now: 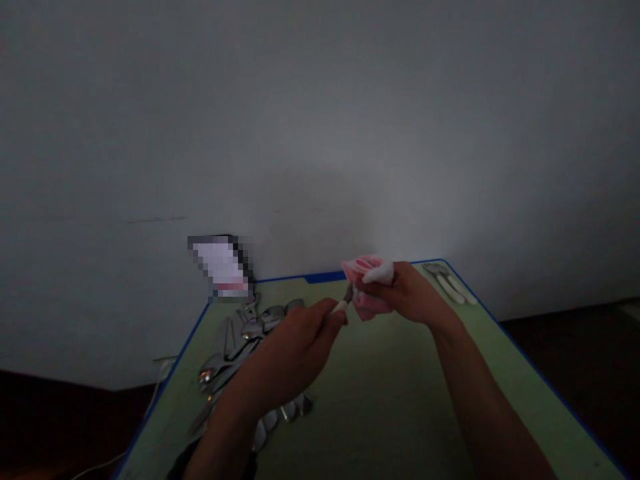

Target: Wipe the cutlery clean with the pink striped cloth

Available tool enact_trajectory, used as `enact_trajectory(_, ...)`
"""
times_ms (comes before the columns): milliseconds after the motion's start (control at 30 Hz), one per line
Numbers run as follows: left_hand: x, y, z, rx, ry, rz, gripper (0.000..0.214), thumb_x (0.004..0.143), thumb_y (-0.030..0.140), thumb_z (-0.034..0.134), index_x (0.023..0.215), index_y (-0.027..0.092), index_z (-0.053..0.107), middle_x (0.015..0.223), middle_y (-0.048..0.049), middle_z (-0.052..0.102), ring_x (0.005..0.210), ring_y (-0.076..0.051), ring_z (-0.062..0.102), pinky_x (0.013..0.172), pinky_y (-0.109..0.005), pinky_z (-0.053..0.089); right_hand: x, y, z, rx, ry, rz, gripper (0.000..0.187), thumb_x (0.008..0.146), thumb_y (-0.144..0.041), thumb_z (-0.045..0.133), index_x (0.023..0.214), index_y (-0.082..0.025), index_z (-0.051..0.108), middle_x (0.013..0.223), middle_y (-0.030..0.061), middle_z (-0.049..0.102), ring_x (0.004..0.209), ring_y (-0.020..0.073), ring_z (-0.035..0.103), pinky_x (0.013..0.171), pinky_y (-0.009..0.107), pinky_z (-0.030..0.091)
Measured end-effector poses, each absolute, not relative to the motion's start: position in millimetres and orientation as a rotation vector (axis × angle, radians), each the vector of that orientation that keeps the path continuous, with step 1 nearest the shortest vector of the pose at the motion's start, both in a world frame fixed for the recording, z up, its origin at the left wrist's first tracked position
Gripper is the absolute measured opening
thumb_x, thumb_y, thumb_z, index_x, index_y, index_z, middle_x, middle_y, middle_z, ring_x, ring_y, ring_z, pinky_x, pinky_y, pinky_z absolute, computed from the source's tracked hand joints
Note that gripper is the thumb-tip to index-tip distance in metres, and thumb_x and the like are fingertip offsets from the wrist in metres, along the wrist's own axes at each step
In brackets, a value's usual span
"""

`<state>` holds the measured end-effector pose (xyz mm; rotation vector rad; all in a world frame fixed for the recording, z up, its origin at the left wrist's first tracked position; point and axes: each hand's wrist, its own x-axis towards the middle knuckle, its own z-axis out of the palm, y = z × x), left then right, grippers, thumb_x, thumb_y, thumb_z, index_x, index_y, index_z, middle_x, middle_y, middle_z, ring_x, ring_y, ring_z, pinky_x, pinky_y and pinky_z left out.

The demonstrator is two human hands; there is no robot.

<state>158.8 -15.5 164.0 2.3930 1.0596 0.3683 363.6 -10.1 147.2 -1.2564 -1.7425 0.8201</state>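
Observation:
Closed around the white handle of a piece of cutlery (343, 307) is my left hand (303, 343). A bit of metal neck shows past the handle, but the cloth hides its head, so I cannot tell whether it is a spoon or a fork. My right hand (413, 297) grips a bunched pink and white cloth (374, 305) around that end. Both hands are raised over the table (380, 393), near its far edge. Left of them, partly behind my left arm, lies a heap of metal cutlery (253, 327) with several spoons in it.
At the far right corner lie white-handled pieces of cutlery (450, 288) side by side. A blurred, screen-like device (220, 263) leans at the far left corner. A pale wall (320, 133) rises behind the blue-edged table. A thin cable (155, 393) hangs along the left side.

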Motion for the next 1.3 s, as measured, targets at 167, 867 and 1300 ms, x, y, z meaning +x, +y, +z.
enact_trajectory(167,153,-12,166,2.399,1.082,0.328,0.036,0.094,0.04,0.024,0.083,0.02,0.052,0.071,0.0001,0.055,0.07,-0.017,0.051,0.066,-0.029,0.036,367,-10,146,-1.282,-1.773,0.742,0.034,0.077,-0.036,0.058,0.103,-0.015,0.066,0.096,0.0056,0.068,0.086,0.0211,0.063,0.074,0.031,0.048)
enact_trajectory(867,150,10,136,2.558,1.016,0.364,0.036,0.091,0.039,0.033,0.081,0.016,0.059,0.081,-0.0048,0.058,0.073,-0.017,0.054,0.069,-0.027,0.04,376,-29,47,-1.471,-1.752,0.644,0.04,0.074,-0.042,0.059,0.103,-0.015,0.061,0.098,0.0095,0.06,0.094,0.0219,0.054,0.084,0.037,0.044)
enact_trajectory(1300,242,-46,92,2.345,0.762,0.644,0.036,0.095,0.033,0.029,0.096,0.017,0.06,0.074,-0.0015,0.064,0.065,-0.013,0.059,0.062,-0.022,0.044,370,-81,58,-1.282,-1.074,0.887,0.043,0.082,-0.055,0.041,0.083,-0.015,0.059,0.074,0.0026,0.059,0.069,0.0146,0.053,0.064,0.025,0.043)
